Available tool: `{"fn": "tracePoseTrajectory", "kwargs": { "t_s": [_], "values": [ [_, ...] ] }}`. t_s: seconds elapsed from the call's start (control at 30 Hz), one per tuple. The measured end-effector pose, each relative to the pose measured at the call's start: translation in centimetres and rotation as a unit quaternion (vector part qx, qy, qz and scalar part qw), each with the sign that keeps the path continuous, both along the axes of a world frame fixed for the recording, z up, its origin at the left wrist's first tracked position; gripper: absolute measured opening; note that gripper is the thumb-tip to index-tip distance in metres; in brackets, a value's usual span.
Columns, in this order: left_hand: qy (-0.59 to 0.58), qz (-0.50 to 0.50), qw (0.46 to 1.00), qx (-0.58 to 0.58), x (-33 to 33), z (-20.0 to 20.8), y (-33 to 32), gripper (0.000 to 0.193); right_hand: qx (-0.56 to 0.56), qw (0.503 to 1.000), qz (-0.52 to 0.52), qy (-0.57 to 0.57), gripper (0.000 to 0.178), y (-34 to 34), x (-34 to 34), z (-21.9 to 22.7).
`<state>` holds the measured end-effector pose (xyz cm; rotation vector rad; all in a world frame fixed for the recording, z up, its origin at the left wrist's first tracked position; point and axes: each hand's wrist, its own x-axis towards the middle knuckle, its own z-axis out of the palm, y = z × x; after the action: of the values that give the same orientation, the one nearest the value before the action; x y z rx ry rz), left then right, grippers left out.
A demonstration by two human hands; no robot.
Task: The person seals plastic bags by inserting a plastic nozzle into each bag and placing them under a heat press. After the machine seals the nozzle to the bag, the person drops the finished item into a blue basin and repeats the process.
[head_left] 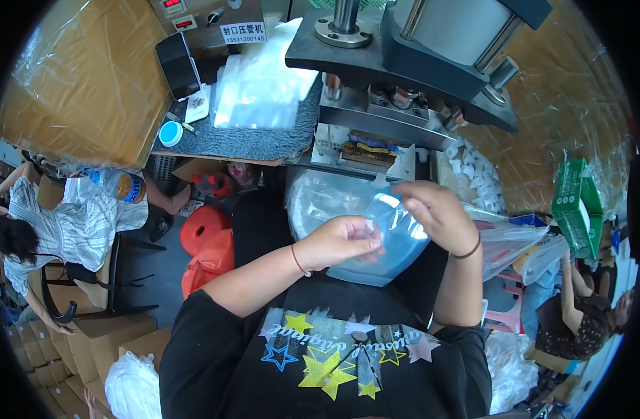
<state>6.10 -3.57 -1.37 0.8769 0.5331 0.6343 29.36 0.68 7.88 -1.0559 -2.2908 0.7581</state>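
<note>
My left hand (339, 241) and my right hand (437, 211) both hold a clear bluish plastic pouch (393, 241) in front of my chest. The left fingers pinch its near edge; the right fingers grip its top edge from above. Below the pouch lies a large clear bag of small white caps (320, 199) on my lap. Straight ahead stands a grey press machine (404, 77) with a brass-coloured jaw (367, 150).
A stack of clear pouches (260, 91) lies on a grey mat (264, 136) left of the machine, with a black box (177, 64) and a blue-rimmed lid (170, 133). White caps (477, 178) are heaped at right. Seated people are at the far left (68, 223) and far right (578, 307); a green carton (577, 202), cardboard boxes (110, 335).
</note>
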Motion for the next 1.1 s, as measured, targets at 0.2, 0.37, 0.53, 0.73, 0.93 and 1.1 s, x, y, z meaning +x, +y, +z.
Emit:
{"fn": "tracePoseTrajectory", "kwargs": {
  "t_s": [0.2, 0.37, 0.53, 0.73, 0.93, 1.1],
  "values": [
    [0.065, 0.071, 0.994, -0.06, -0.8, -0.9, 3.0, 0.016, 0.168, 0.902, -0.332, -0.217, 0.027, 4.6, 7.8, -4.2],
    [0.023, 0.154, 0.986, -0.059, -1.5, -1.0, 7.4, 0.018, 0.107, 0.926, -0.292, -0.215, 0.035, 5.1, 8.9, -6.5],
    [0.073, 0.207, 0.974, -0.062, -2.3, -0.7, 7.2, 0.023, 0.132, 0.918, -0.332, -0.171, 0.03, 4.5, 8.4, -8.1],
    [0.611, 0.375, 0.397, 0.572, -11.7, 2.2, 13.0, 0.054, 0.197, 0.904, -0.375, -0.06, 0.026, 3.3, 8.6, -7.8],
    [0.561, 0.178, 0.509, 0.628, -13.4, 0.0, 8.2, 0.046, 0.192, 0.913, -0.359, -0.026, 0.02, 0.3, 7.4, -5.2],
    [0.294, 0.31, 0.857, 0.287, -10.9, -0.7, 5.1, 0.016, 0.155, 0.978, -0.141, -0.006, 0.015, -1.0, 0.2, -3.8]
  ]
}}
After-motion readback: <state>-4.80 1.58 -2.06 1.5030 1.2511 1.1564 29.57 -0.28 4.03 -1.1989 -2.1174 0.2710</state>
